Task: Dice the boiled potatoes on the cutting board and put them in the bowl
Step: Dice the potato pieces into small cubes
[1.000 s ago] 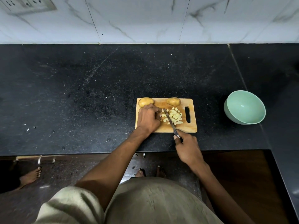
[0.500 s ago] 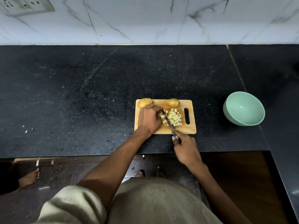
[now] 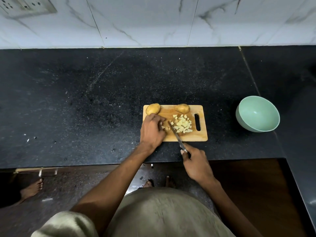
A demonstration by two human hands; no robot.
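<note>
My left hand [image 3: 152, 130] curled on the cutting board [image 3: 201, 136] over small potato bits, my right hand [image 3: 196, 162] gripping the knife [image 3: 175, 133] off its near edge, diced pile [image 3: 182, 124] beyond the blade, two whole potatoes [image 3: 153, 108] at its far edge, green bowl [image 3: 257, 113] well right.

a black speckled stone counter [image 3: 85, 100] runs below a white marbled wall. on it lies a wooden cutting board [image 3: 201, 135] near the front edge, and a mint-green bowl [image 3: 257, 113] sits well apart to its right.
</note>
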